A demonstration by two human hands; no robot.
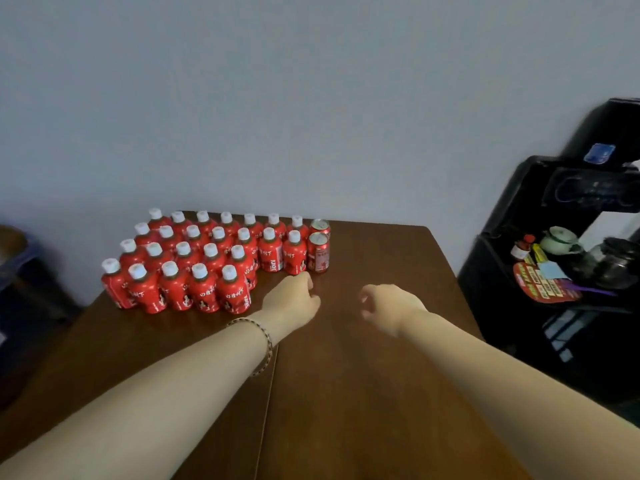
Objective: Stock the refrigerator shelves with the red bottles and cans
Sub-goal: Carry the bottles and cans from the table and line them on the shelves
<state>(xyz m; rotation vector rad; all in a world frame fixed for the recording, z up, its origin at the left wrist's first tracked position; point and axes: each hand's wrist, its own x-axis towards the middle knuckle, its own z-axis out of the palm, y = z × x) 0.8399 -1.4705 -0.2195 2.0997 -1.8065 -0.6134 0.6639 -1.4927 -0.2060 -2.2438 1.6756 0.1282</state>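
Head view: red bottles (212, 263) stand upright, packed in rows on the tabletop (381, 393), at 10 o'clock from the left hand (294, 301). Two cans (318, 252) stand at the block's right end, beside the last bottles, at 1 o'clock from that hand. Left grip: fingers loosely curled, holding nothing, just short of the nearest bottle and can. Right hand (384, 306) at 3 o'clock of the left, over bare wood, grip also loose and empty. Fridge not in view. Likely step: a pick from the block. Do it well: start at the right end, one item per hand, wrap round the body below the cap, and lift straight up so the packed neighbours don't tip.
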